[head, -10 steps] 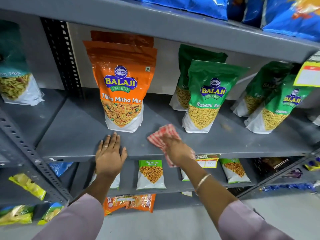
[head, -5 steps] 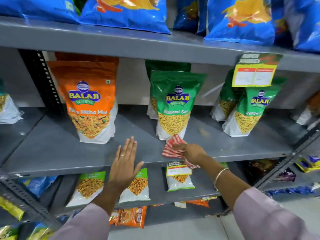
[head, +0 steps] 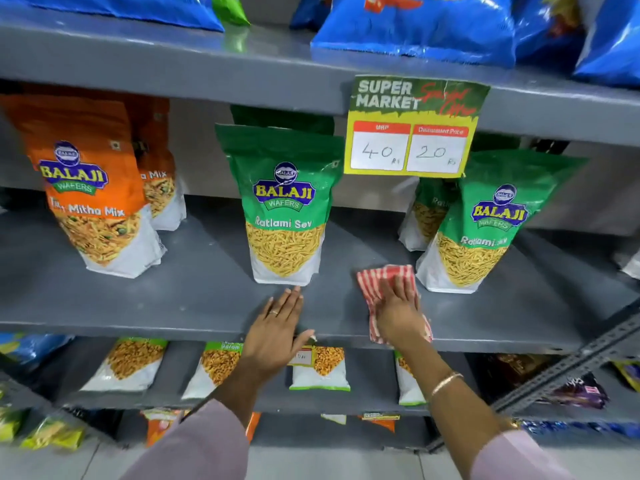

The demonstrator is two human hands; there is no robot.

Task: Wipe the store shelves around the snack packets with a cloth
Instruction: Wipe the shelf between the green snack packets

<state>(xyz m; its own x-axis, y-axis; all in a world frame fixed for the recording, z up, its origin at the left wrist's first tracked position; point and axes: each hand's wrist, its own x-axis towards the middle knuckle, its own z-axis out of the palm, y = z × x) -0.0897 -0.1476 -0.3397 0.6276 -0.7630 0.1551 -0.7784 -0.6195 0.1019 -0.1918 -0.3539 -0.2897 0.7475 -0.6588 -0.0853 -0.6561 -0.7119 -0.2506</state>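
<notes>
A grey metal shelf (head: 194, 299) carries upright snack packets. An orange Tikha Mitha Mix packet (head: 93, 199) stands at the left, a green Ratlami Sev packet (head: 284, 209) in the middle and another green Ratlami Sev packet (head: 485, 230) at the right. My right hand (head: 398, 310) lies flat on a red-and-white striped cloth (head: 372, 282), pressing it on the shelf between the two green packets. My left hand (head: 277, 334) rests flat, fingers apart, on the shelf's front edge just below the middle green packet, holding nothing.
A yellow and green price card (head: 412, 129) hangs from the shelf above, which holds blue packets (head: 415, 26). Small snack packets (head: 318, 368) lie on the shelf below. A slotted metal upright (head: 571, 365) runs diagonally at the lower right.
My right hand has slid the cloth to the right, from in front of the middle green packet to the gap beside the right one. My left hand moved right along the front edge.
</notes>
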